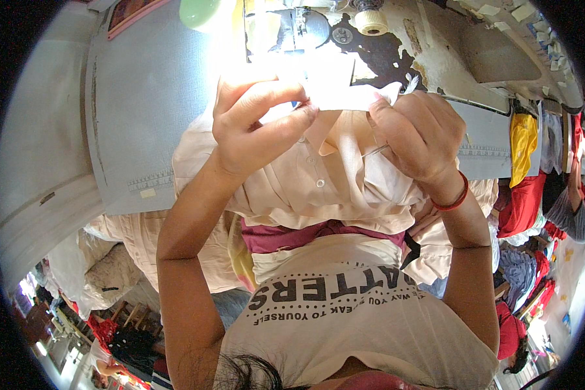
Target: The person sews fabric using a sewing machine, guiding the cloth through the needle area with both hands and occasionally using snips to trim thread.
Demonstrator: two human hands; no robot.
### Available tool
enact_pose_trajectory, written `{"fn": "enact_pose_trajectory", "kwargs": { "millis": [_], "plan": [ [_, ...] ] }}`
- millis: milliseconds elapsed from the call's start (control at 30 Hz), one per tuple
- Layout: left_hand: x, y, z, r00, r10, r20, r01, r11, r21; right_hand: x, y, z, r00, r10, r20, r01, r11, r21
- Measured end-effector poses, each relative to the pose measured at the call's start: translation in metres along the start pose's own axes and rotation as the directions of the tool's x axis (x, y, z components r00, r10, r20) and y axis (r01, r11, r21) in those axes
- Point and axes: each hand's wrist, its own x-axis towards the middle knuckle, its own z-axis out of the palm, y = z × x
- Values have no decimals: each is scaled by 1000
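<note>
A peach button-up shirt (pixel 299 185) lies bunched over the near table edge and across my lap. Between my hands a pale strip of cloth (pixel 344 97), washed out by the lamp glare, is stretched near the sewing machine (pixel 309 29). My left hand (pixel 257 123) pinches the strip's left end between thumb and fingertips; a small blue spot shows there. Closed on its right end is my right hand (pixel 422 133), thumb on top. A thin, metallic-looking piece (pixel 376 151) sticks out below that hand; its kind is unclear. Glare hides the needle area.
The grey table (pixel 143 130) carries a printed ruler strip (pixel 149 181) along its near edge. A pale green object (pixel 198 13) stands at the back left. Yellow cloth (pixel 523 146) and red cloth (pixel 521 205) hang at the right. More peach fabric (pixel 143 247) drapes below the table.
</note>
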Motion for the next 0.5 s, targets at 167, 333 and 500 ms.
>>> {"fn": "enact_pose_trajectory", "kwargs": {
  "millis": [167, 333, 500],
  "plan": [
    [-1, 1, -1, 1000, -7, 0, 7, 1000, 5, -5, 0, 1, 997, 80, -1, -80, 996, 46],
    [1, 1, -1, 996, 64, -69, -58, 994, 97, -8, 1, -1, 994, 111, -6, -110, 992, 67],
    [-1, 3, -3, 998, 0, -57, 2, 999, 36, -7, -1, -2, 992, 123, -5, -122, 990, 67]
  ]
}}
